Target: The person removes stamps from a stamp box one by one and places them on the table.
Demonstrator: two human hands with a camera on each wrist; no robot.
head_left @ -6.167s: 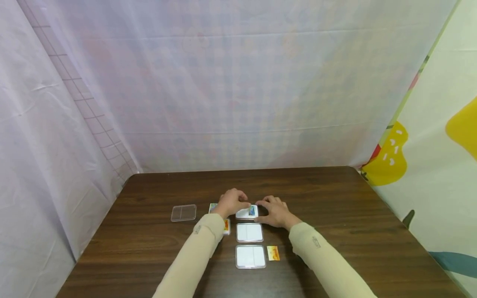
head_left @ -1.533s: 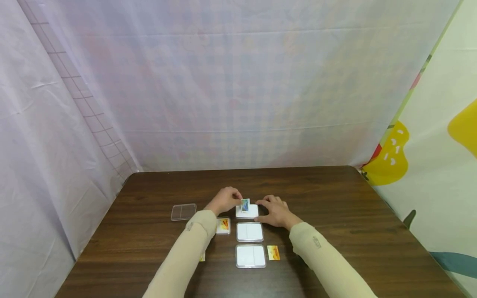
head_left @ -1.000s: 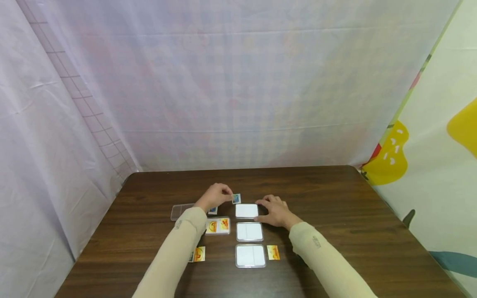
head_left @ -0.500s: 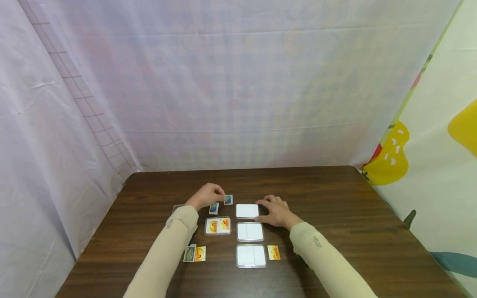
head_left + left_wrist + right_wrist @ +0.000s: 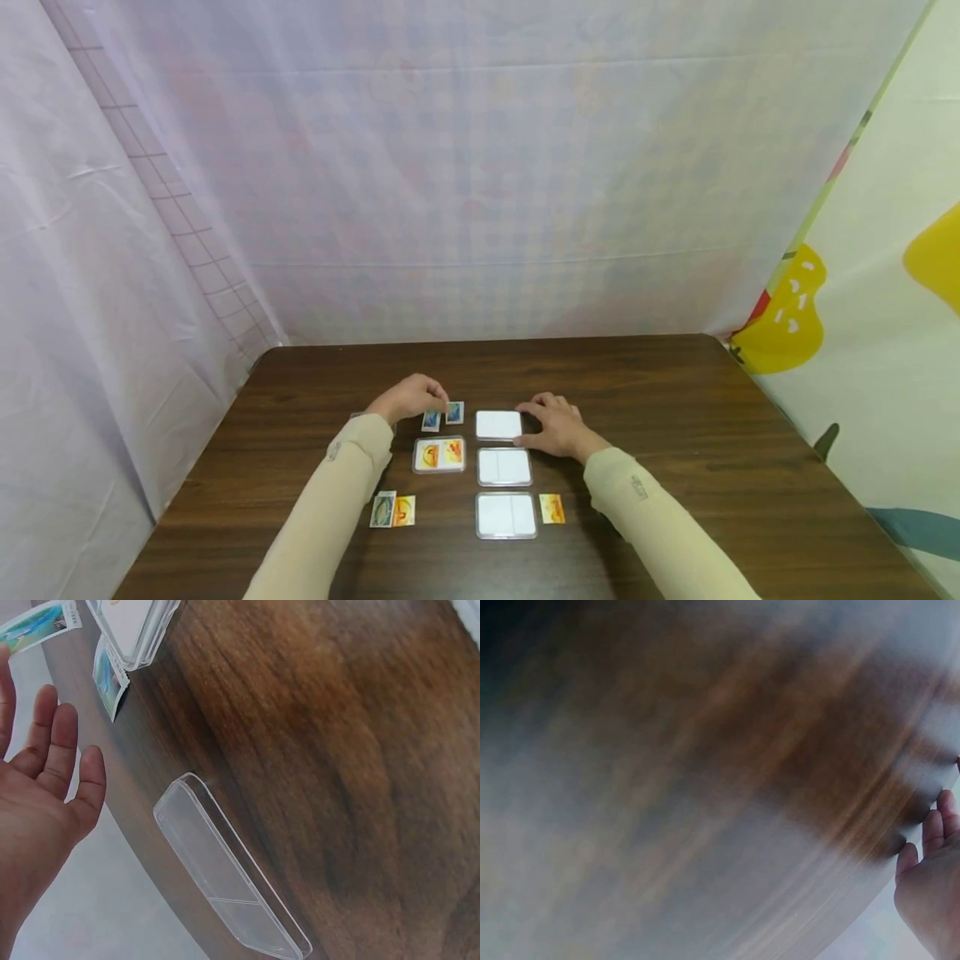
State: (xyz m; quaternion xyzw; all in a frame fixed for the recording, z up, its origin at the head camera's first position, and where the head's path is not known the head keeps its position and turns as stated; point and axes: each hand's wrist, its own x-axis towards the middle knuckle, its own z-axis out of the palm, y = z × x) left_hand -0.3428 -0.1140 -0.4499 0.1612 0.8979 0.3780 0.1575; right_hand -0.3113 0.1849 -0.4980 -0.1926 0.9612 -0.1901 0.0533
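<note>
In the head view, my left hand (image 5: 412, 397) pinches a small blue stamp (image 5: 454, 412) at the table's far side. A second blue stamp (image 5: 431, 421) lies just beneath and beside the fingers. The left wrist view shows the held stamp (image 5: 37, 626) with its perforated edge; the fingertips on it are partly out of frame. My right hand (image 5: 555, 427) holds the right side of a clear case with a white insert (image 5: 498, 425), thumb and index finger at its two right corners. The right wrist view catches only a few fingers, and the case is out of frame.
Two more white-insert cases (image 5: 504, 467) (image 5: 506, 516) line up nearer me. A case with two orange stamps (image 5: 439, 455) is left of them. Loose stamps lie at front left (image 5: 393, 510) and right (image 5: 552, 508). A clear lid (image 5: 232, 870) sits near my left wrist.
My left hand has lifted the blue stamp off the far white-insert case and carried it left, lowering it beside the other blue stamp. My right hand stays at that case.
</note>
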